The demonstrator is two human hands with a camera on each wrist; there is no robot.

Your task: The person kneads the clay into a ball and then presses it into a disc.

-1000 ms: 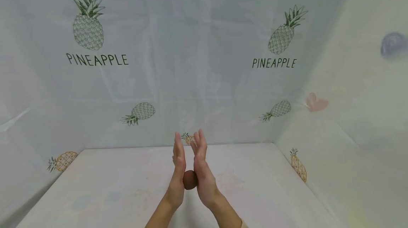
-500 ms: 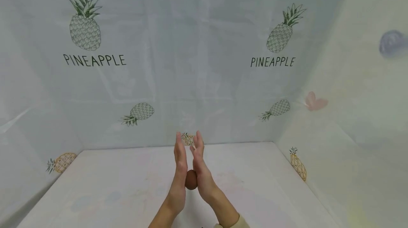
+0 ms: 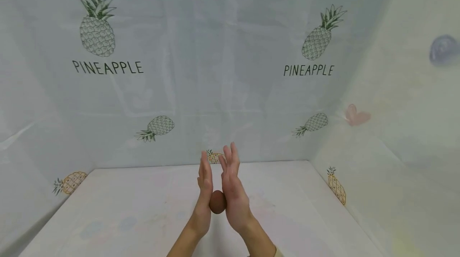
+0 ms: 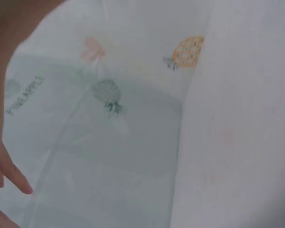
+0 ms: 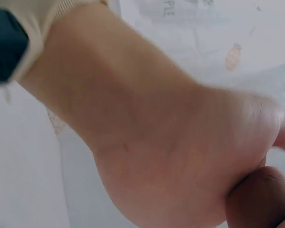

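Observation:
A smooth brown ball, clay-like in look [image 3: 217, 202], sits between two palms above the table in the head view. My left hand [image 3: 204, 195] presses it from the left and my right hand [image 3: 236, 201] from the right. Both hands point forward and up with fingers nearly straight, palms facing each other and apart at the fingertips. In the right wrist view, the heel of the right hand [image 5: 180, 152] touches the ball [image 5: 256, 202], which is partly cut off by the frame. Part of a hand shows along the left edge of the left wrist view; the ball is out of sight there.
A white-covered table [image 3: 143, 209] lies beneath the hands. Behind it hangs a pale sheet [image 3: 230, 89] printed with pineapples, and similar sheets stand at the left [image 3: 32, 129] and right [image 3: 402, 129]. A light sleeve [image 5: 42, 28] covers the right forearm near the wrist.
The hands slide against each other around the ball: the right hand has moved forward and a little right, while the left has shifted slightly right. The ball has moved slightly right between them.

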